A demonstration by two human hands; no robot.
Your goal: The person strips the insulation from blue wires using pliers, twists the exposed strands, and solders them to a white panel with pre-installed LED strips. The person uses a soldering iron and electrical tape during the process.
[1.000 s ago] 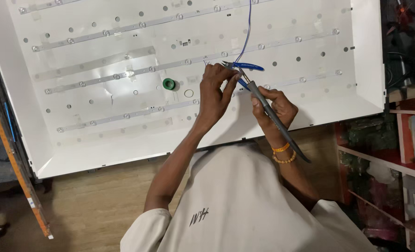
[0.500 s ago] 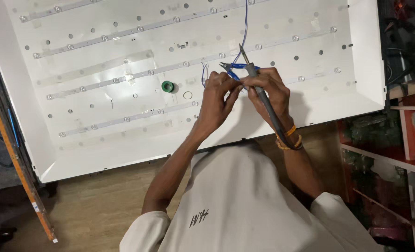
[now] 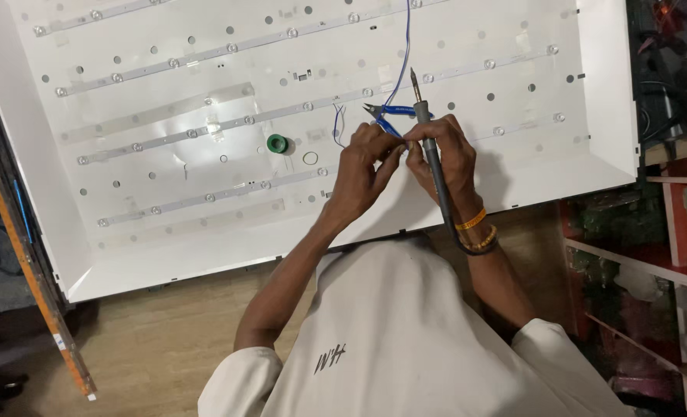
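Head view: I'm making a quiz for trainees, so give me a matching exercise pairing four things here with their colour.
Things:
1. roll of tape
2. cutter handles
3. wrist bands
4. panel

Colours:
A. white
B. orange and yellow
C. green
D. blue

Pairs: 1-C, 2-D, 3-B, 4-A

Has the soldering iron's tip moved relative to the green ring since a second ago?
Yes. The soldering iron has swung upright, its tip now pointing up the panel, farther from the green ring.
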